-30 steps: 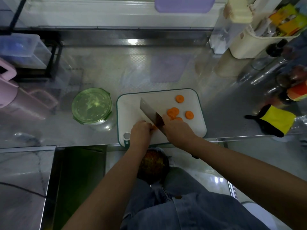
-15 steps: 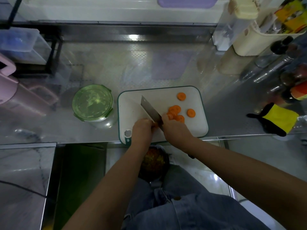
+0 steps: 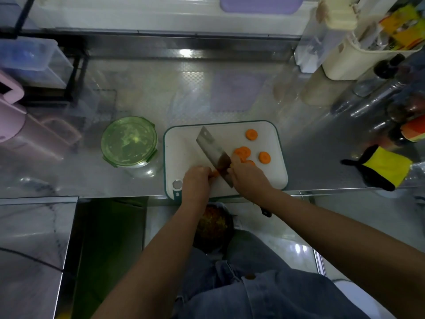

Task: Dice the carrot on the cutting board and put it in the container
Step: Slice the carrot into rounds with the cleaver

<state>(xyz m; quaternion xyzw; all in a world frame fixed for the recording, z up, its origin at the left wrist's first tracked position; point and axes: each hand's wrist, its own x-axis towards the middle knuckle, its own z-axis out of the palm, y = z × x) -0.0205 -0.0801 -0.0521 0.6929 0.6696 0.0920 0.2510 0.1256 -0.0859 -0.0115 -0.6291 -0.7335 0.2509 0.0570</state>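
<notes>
Head view: left hand (image 3: 196,181) grip curled round carrot (image 3: 215,173), mostly hidden; right hand (image 3: 249,178) grip clenches cleaver (image 3: 212,149), handle largely covered.

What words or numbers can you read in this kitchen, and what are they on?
No word or number here can be read for sure.
Yellow and orange packets at the back right: printed, but too blurred to read.
Orange label on the bottle at the right: too blurred to read.
Small white mark on the teal tab of the cutting board: too small to read.
</notes>
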